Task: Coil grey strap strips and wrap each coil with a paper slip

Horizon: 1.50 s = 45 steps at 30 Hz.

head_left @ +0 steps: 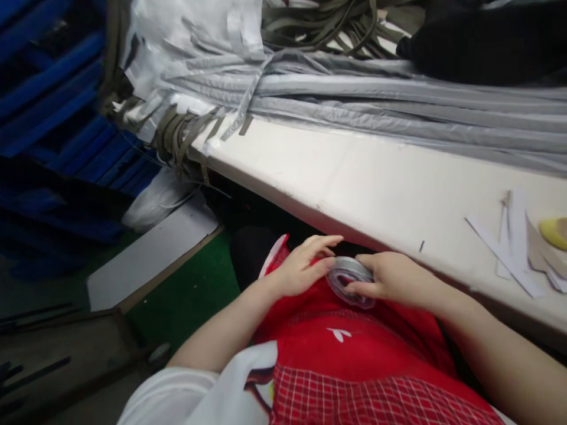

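Note:
A coiled roll of grey strip [349, 281] is held over the lap of a red apron [354, 354], just off the front edge of the white table [354, 171]. My right hand [394, 280] grips the roll from the right, its fingers on the rim and in the centre opening. On the other side, my left hand [305, 265] has its fingers partly spread, and a fingertip meets the left rim of the coil.
Long grey strips [376, 112] run along the back of the table. Olive straps [177, 133] hang at its left corner. Paper strips [509, 248] and a yellow roll [556, 232] lie at right. A grey board [155, 254] is at lower left.

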Each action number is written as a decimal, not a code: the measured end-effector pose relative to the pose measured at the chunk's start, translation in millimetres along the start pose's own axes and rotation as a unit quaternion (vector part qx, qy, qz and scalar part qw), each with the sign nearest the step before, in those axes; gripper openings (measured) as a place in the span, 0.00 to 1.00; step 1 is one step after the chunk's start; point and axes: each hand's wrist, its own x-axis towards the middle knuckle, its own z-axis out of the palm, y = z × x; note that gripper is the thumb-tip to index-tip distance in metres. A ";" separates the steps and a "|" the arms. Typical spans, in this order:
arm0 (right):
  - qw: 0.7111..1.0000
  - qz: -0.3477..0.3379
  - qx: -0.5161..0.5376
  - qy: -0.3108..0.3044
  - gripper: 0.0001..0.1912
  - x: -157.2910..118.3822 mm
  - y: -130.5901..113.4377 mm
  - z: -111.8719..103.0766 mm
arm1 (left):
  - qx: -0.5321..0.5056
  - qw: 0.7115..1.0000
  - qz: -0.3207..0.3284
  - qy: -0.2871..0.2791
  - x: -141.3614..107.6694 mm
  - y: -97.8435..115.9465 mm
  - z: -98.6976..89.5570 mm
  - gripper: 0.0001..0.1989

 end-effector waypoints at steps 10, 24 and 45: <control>0.988 0.000 0.152 0.010 0.20 -13.9 29.5 32.1 | 0.130 0.987 0.026 0.093 8.1 -13.7 41.7 0.17; 0.973 0.058 -0.023 0.223 0.18 -59.3 29.2 -3.6 | 0.179 0.980 -0.079 -0.041 4.0 -32.2 44.3 0.17; 0.826 0.334 -0.241 0.386 0.10 -105.9 107.4 -42.3 | 0.147 0.975 -0.143 -0.080 18.2 -25.9 41.1 0.20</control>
